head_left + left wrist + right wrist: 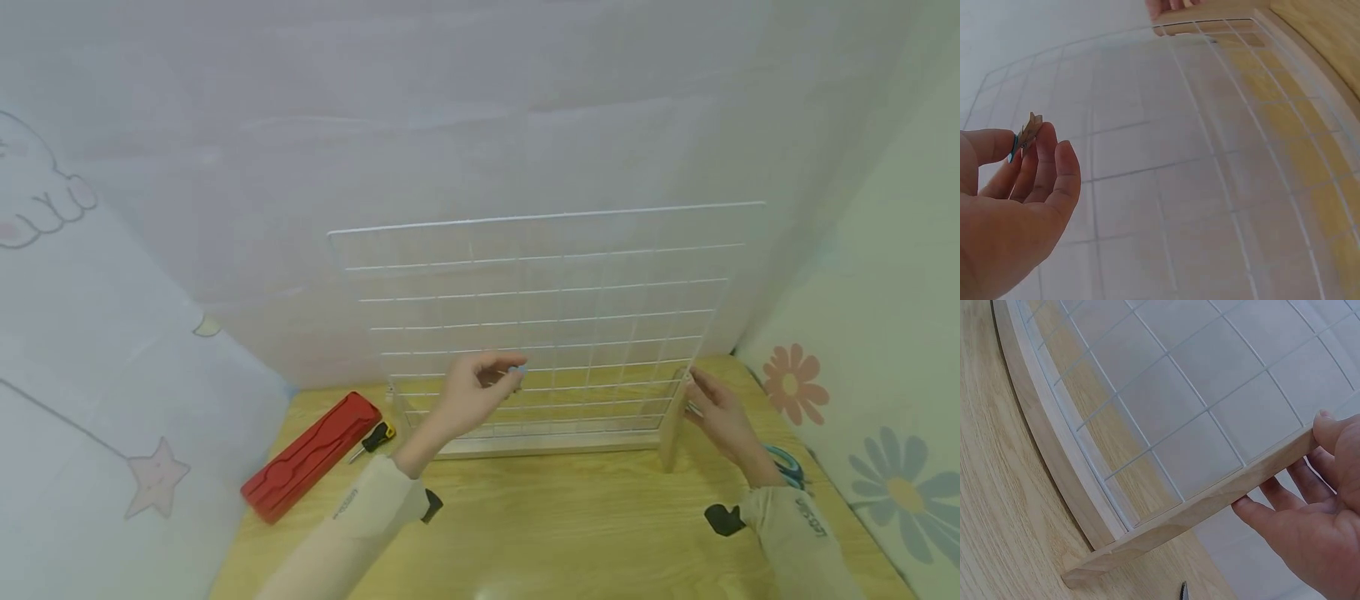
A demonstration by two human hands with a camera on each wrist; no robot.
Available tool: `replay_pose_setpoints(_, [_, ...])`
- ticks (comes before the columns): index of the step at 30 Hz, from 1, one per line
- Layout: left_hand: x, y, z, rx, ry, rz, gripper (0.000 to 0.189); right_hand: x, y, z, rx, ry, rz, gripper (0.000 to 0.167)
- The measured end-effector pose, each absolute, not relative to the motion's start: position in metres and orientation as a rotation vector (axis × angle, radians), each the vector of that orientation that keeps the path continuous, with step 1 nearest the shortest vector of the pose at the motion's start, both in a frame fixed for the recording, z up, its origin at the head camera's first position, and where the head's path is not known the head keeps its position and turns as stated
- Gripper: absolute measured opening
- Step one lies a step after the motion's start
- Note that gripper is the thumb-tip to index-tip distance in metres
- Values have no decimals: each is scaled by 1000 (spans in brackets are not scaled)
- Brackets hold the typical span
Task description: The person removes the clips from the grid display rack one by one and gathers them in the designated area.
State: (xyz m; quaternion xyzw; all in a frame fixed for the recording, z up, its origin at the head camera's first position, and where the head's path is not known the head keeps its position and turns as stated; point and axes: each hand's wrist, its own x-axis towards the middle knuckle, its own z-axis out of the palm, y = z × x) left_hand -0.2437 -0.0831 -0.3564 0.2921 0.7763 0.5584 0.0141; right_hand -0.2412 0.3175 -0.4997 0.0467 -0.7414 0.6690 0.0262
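Between the thumb and fingers of my left hand (471, 396) is a small wooden clothespin (1030, 132) with a blue piece on one side. The left hand is in front of the white wire grid (547, 217), apart from its wires in the left wrist view. The grid stands upright in a wooden frame, whose base bar (547, 444) lies along the tabletop. My right hand (1316, 525) grips the upper part of the frame's right wooden side post (1197, 509), thumb on the near edge and fingers behind.
At the left of the wooden table (540, 517) lies a red moulded tray (311, 458). A yellow and black screwdriver (375, 437) rests between it and the frame. Teal-handled scissors (786, 465) lie beside the right wrist. Patterned walls enclose the table at the back and sides.
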Motion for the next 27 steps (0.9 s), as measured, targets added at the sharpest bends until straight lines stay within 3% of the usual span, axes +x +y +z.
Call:
replay_pose_setpoints(12, [-231,-140,-421,640,2521,1763,23,-242,315,-497,155,-2300,2058,69])
replay_pose_setpoints(19, [-218,-174,-451,318,2627,1767,19,-241,315,-498,181,-2274,2081,69])
replay_pose_setpoints(27, [-205,-219,-487,121,2737,1624,19,-241,318,-498,194,-2266,2085,69])
